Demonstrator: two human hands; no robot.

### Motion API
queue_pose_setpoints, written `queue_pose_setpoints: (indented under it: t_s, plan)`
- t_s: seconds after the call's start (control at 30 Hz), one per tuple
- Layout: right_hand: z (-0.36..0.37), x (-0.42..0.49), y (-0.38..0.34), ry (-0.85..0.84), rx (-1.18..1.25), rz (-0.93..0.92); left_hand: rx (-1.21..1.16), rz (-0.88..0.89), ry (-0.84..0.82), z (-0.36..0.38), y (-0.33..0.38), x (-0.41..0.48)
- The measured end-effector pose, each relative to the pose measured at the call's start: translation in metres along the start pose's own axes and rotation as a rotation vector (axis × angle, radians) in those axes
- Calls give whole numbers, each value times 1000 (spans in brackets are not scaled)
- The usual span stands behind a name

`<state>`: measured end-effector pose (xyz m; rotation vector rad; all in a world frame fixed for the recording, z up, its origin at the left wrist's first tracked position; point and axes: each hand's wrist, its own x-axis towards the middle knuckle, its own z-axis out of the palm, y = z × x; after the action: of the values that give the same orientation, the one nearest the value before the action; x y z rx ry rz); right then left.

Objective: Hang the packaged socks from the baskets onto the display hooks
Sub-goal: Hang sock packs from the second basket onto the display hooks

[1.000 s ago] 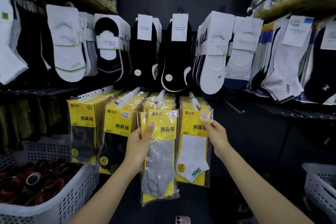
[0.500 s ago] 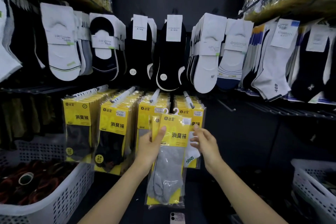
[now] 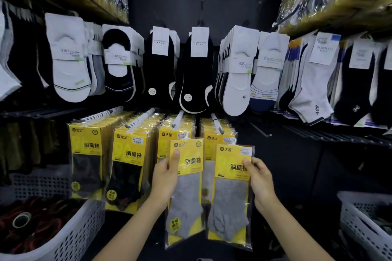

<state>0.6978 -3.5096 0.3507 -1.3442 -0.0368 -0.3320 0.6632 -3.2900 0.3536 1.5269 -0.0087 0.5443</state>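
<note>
The left hand (image 3: 166, 174) grips one grey sock pack (image 3: 186, 197). The right hand (image 3: 259, 178) now pinches a second grey sock pack (image 3: 232, 197), which it has just pulled off the bunch the left hand was holding. Both packs hang side by side just below the display hooks (image 3: 177, 119), in front of the yellow rows (image 3: 129, 148) already hanging there. Neither pack is on a hook yet, so I think hanging comes next.

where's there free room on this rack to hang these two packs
Free: the bare hook right of the fourth yellow stack, with dark open wall below the wire shelf. Crowded: the four loaded hooks, filled nearly to their tips.
</note>
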Motion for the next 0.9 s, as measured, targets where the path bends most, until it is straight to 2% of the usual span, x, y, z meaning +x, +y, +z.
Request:
queue_pose_setpoints:
  t_s: [0.27,0.5,0.63,0.8,0.9]
  plan:
    - [18,27,-11,-33,-88,-121,16,46,44,-15,6,11]
    - [34,38,3,-49,-83,-84,20,61,37,-15,6,13]
    - [40,46,11,31,-105,-28,11,41,16,-9,7,13]
    - [37,45,18,243,-195,50,24,34,-19,-1,9,8]
    - [30,33,20,264,-182,51,21,21,-58,4,6,4]
